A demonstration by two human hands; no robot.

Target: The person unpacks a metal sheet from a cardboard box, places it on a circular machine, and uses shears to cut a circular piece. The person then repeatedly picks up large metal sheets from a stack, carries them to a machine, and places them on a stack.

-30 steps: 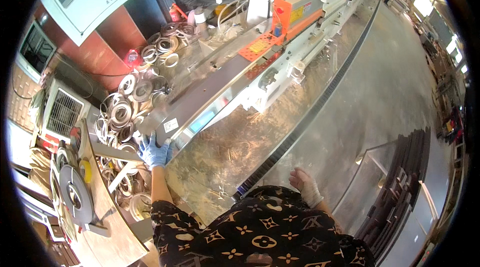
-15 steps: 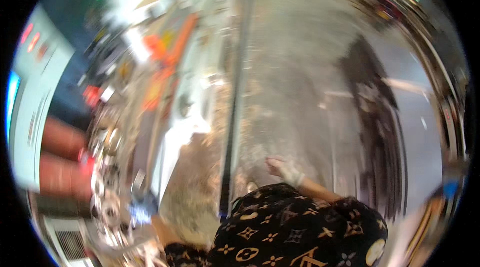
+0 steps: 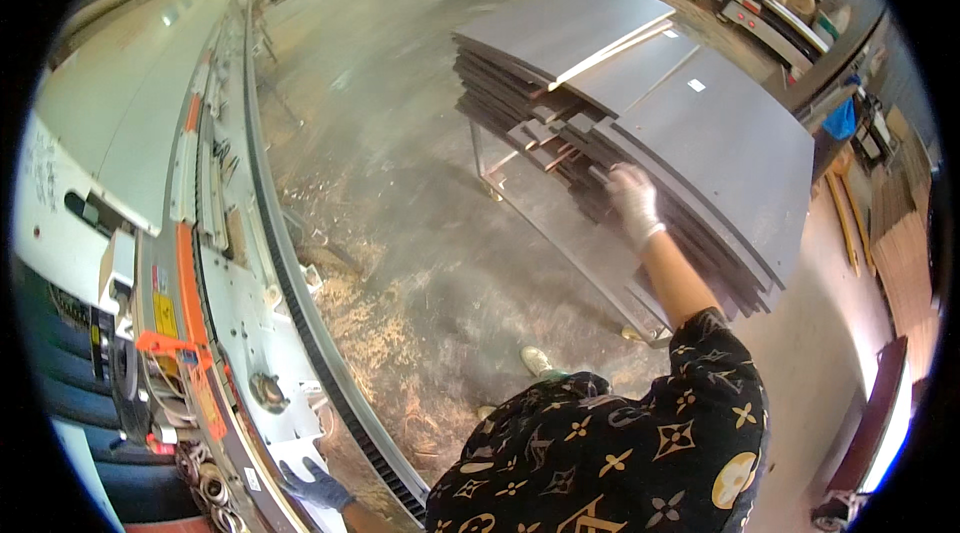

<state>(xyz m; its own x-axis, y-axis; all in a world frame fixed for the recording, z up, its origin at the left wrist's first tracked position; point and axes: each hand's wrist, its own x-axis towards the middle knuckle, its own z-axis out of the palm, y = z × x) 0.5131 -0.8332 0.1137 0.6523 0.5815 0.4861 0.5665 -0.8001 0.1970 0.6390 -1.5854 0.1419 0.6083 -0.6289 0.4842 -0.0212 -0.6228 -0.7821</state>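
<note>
My right hand [image 3: 635, 203], in a white glove, reaches out to the near edge of a stack of grey boards [image 3: 710, 123]. Its fingers are bent around the end of a narrow grey board [image 3: 602, 174] in that stack; the fingertips are partly hidden. At the lower left my left hand [image 3: 314, 485], in a dark glove, rests with fingers spread on the pale bed [image 3: 250, 338] of a long machine. Nothing shows in its grasp.
The boards lie on a low metal frame [image 3: 560, 233]. The machine's black toothed rail [image 3: 290, 303] runs along my left, with an orange bracket [image 3: 175, 344] beside it. Sawdust [image 3: 370, 333] covers part of the floor. Cardboard sheets [image 3: 900, 233] stand at the right.
My view has swung toward the stack, which now sits ahead and right. My right hand has gone from near my body out to the boards. My left hand remains by the machine.
</note>
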